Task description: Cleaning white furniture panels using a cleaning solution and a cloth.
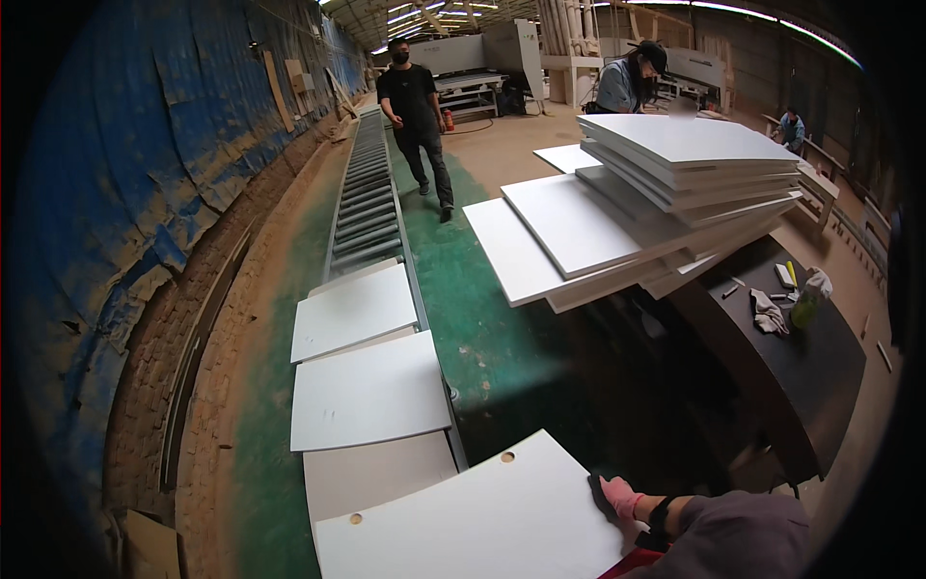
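A white panel (482,521) with two round holes near its far edge fills the bottom middle of the head view. At its right edge is my right hand (619,496), in a pink and dark glove, its fingers closed on the edge. Nothing of my left hand shows. The held panel's left part overlaps the roller conveyor's line of boards, and its near end runs out of the picture. Just beyond it lies a pale board (376,473), partly under another white panel (371,396). A further white panel (355,311) lies farther up the line.
A roller conveyor (368,198) runs away ahead. To the right, a tall uneven stack of white panels (598,227) juts out beside a dark table (820,357) holding a cloth (769,314) and a green bottle (805,307). A person (417,111) walks beside the conveyor; another stands behind the stack.
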Tool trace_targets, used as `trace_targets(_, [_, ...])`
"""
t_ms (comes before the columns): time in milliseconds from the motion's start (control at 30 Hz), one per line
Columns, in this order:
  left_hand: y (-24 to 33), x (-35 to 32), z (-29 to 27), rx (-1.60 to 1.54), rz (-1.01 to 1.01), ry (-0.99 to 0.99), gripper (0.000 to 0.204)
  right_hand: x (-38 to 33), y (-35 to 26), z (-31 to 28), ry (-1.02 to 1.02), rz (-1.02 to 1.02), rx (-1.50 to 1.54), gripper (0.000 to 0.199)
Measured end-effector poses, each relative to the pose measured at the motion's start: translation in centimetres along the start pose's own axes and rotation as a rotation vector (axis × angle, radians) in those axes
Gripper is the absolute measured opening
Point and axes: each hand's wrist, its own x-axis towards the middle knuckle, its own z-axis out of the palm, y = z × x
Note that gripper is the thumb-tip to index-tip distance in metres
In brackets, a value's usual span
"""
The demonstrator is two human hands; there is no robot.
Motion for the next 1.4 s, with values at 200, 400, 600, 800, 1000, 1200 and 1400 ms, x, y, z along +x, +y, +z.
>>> trace_targets(200, [-9.0,-5.4,8.6,-0.07,0.08,-0.001,0.066,-0.5,7.1,-6.5,0.011,-0.224,0.212,0.058])
trace_targets(400, [-19.8,-12.2,17.4,-0.13,0.087,-0.01,0.06,-5.9,13.6,-18.6,-0.144,-0.419,0.693,0.045])
trace_targets(600, [-27.1,-16.5,24.0,-0.037,0.025,-0.105,0.053,-7.4,24.2,-30.2,0.015,-0.605,1.003,0.045])
trace_targets(800, [-32.9,-18.8,26.2,0.093,-0.038,-0.203,0.048,-10.2,39.0,-38.1,0.266,-0.686,1.282,0.043])
trace_targets(1000, [-39.1,-21.3,27.3,0.145,-0.061,-0.282,0.043,-16.8,54.2,-44.2,0.494,-0.416,1.252,0.046])
trace_targets(1200, [-46.5,-25.1,31.2,0.163,0.005,-0.395,0.038,-19.8,64.7,-48.9,0.503,-0.237,1.202,0.047])
trace_targets(1400, [-49.6,-30.5,44.0,0.635,0.431,-0.554,0.046,-15.7,72.7,-55.7,0.506,-0.235,1.171,0.049])
